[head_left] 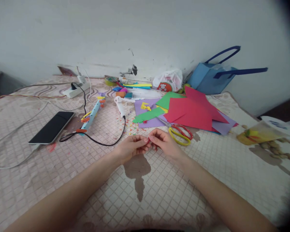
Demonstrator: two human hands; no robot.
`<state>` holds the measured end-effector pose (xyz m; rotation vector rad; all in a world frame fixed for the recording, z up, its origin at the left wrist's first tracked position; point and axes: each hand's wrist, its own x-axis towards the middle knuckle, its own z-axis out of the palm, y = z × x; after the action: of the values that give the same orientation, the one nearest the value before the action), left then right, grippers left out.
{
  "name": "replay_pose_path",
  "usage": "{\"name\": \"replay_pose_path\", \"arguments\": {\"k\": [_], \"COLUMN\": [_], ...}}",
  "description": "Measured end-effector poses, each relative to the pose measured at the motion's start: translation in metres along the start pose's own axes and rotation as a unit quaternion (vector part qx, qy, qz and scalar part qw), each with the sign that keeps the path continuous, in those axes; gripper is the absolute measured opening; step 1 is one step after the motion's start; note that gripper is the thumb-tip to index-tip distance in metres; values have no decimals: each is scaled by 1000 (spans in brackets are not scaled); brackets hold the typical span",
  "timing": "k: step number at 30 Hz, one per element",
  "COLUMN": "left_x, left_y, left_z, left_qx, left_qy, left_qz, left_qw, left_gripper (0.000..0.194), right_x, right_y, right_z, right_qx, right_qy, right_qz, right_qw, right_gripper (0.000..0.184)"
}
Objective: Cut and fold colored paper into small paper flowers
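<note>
Close together over the middle of the table, my left hand (134, 147) and my right hand (164, 141) pinch a tiny red piece (149, 140) between their fingertips. It looks like paper, though the fingers hide most of it. Just beyond my right hand lie scissors (180, 134) with red and yellow handles. Behind them are sheets of red paper (190, 112), green paper (148, 115) and purple paper (139, 108). A white glue gun (120, 107) rests ahead of my left hand, its black cord curving left. Small paper scraps are scattered near it.
Left are a phone (52, 128) on a cable, a light blue strip (93, 113) with orange and yellow pieces, and a power strip (76, 90). At the back stand a plastic bag (168, 81) and a blue bag (207, 79). A tilted cup (257, 132) is right.
</note>
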<state>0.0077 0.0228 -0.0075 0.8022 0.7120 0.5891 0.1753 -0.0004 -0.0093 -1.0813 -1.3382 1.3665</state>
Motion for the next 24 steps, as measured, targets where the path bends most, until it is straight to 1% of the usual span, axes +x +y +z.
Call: {"name": "replay_pose_path", "arguments": {"k": [6,10,18,22,24], "left_x": [0,1,5,5,4], "left_y": [1,0,-2,-2,-2], "left_z": [1,0,-4,-5,-4], "left_qx": [30,52,117,123,110], "left_qy": [19,25,34,38,38], "left_qz": [42,51,100,105,97], "left_qw": [999,997,988,986,988], "left_gripper": [24,25,30,31,30], "right_x": [-1,-1,-1,-1,-1], "right_y": [-2,-1,0,-1,-1], "right_z": [3,3,1,2,2], "right_qx": [1,-4,-14,-17,-16], "right_qy": [10,13,16,21,19], "right_qz": [-24,-26,-34,-31,-30], "right_qw": [1000,1000,999,999,999], "right_gripper": [20,20,17,19,19]}}
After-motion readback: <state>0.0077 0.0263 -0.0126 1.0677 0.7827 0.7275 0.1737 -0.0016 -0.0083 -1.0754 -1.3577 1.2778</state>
